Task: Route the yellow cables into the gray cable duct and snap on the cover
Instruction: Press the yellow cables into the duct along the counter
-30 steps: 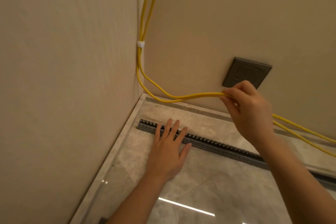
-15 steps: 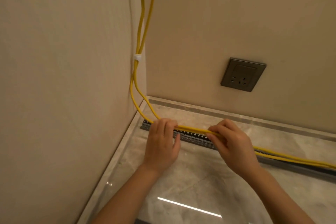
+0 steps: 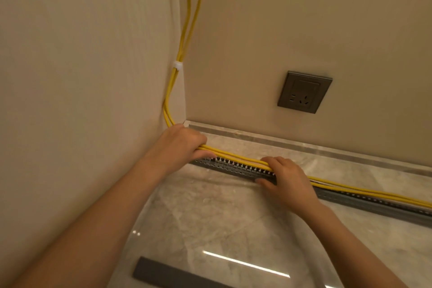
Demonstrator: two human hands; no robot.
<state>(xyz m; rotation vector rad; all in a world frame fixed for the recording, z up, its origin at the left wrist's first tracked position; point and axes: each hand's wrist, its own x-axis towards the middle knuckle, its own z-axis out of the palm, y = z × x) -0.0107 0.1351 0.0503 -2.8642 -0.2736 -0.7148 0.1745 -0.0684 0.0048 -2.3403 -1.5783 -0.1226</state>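
1. Our left hand (image 3: 181,145) is curled tight around the yellow cables (image 3: 236,155) by the corner.
2. Our right hand (image 3: 286,179) pinches them too — right on the gray duct (image 3: 233,167).
3. The cover (image 3: 168,273) lies on the floor (image 3: 210,213) — well apart.

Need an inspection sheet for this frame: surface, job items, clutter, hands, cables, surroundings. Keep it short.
Surface: glossy marble counter in a wall corner, light streak reflected on it.
Job's things: slotted gray cable duct lies open along the counter, cover not on; a flat gray strip at the near edge, likely the cover.
Clutter: nothing seen.
Hands: left hand grips the cables at the duct's corner end; right hand presses them down onto the duct further along.
Cables: two yellow cables drop down the corner through a white clip, then run along the duct top, not fully seated.
Surroundings: beige walls, gray wall socket above the counter.
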